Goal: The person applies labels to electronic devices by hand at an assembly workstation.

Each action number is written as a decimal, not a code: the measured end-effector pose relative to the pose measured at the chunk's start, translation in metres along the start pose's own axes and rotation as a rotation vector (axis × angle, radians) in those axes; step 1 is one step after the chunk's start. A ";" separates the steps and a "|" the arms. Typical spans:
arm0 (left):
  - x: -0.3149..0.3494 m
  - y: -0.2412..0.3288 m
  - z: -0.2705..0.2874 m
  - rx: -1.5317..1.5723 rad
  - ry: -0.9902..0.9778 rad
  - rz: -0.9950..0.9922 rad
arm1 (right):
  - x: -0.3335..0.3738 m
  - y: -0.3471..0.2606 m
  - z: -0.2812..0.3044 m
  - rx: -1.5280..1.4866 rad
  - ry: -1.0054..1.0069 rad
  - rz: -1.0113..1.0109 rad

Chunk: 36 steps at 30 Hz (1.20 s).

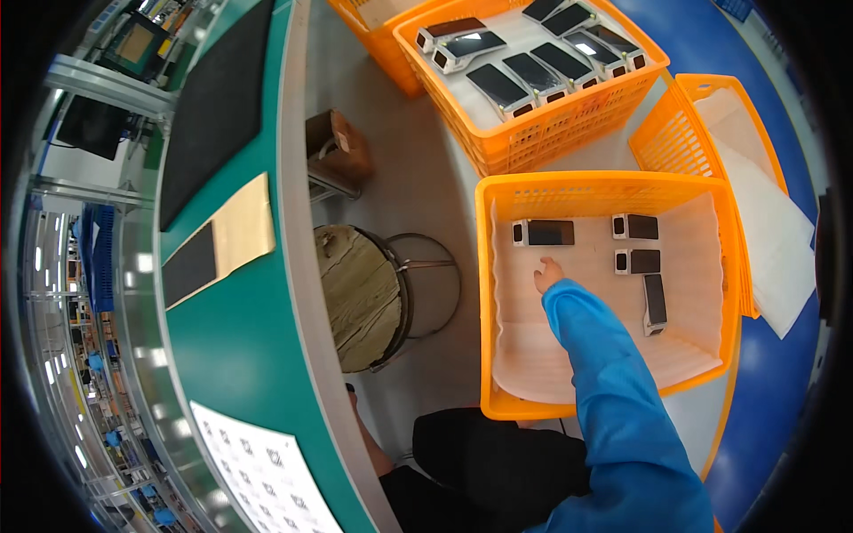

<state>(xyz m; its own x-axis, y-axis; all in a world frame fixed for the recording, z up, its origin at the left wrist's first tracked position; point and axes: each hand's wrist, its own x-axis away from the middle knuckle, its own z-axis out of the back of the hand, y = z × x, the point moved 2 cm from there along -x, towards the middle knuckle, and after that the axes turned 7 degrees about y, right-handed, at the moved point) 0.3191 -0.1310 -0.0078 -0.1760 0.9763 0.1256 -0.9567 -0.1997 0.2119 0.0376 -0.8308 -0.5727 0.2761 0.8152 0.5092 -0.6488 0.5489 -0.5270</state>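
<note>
My right hand [549, 274], in a blue sleeve [613, 373], reaches into an orange plastic crate [613, 183] lined with pale foam sheet. Its fingers are partly stretched out, with nothing seen in them. Just beyond the fingertips, apart from them, lies a white handheld device with a dark screen [549, 233]. On the crate's right side lie two similar devices, one [638, 226] above the other [640, 261]. Below these, another device [655, 302] is turned lengthwise. My left hand is not in view.
A second orange crate [533, 133] at the back holds several such devices. An orange crate with white foam sheet [755, 204] leans at the right. To the left are a round stool [360, 298] and a green-topped bench [240, 346] with a black mat [218, 107] and a printed sheet [262, 471].
</note>
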 end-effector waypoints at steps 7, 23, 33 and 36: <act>-0.131 -0.176 -0.187 0.004 0.078 0.211 | -0.030 -0.066 0.028 0.388 -0.014 0.322; -0.431 -0.169 -0.247 0.041 0.550 0.214 | -0.106 -0.028 0.016 0.763 0.121 0.319; -0.084 -0.097 -0.090 -0.077 0.291 0.096 | -0.072 0.025 0.002 0.860 -0.001 0.323; -0.020 0.006 0.000 -0.135 0.213 0.064 | -0.030 0.019 0.000 0.793 -0.020 0.389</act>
<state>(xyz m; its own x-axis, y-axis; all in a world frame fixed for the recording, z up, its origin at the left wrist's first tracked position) 0.3171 -0.1514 -0.0095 -0.2684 0.9603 -0.0759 -0.9618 -0.2627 0.0771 0.0170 -0.8452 -0.5974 -0.0742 0.9102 0.4075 -0.9972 -0.0626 -0.0418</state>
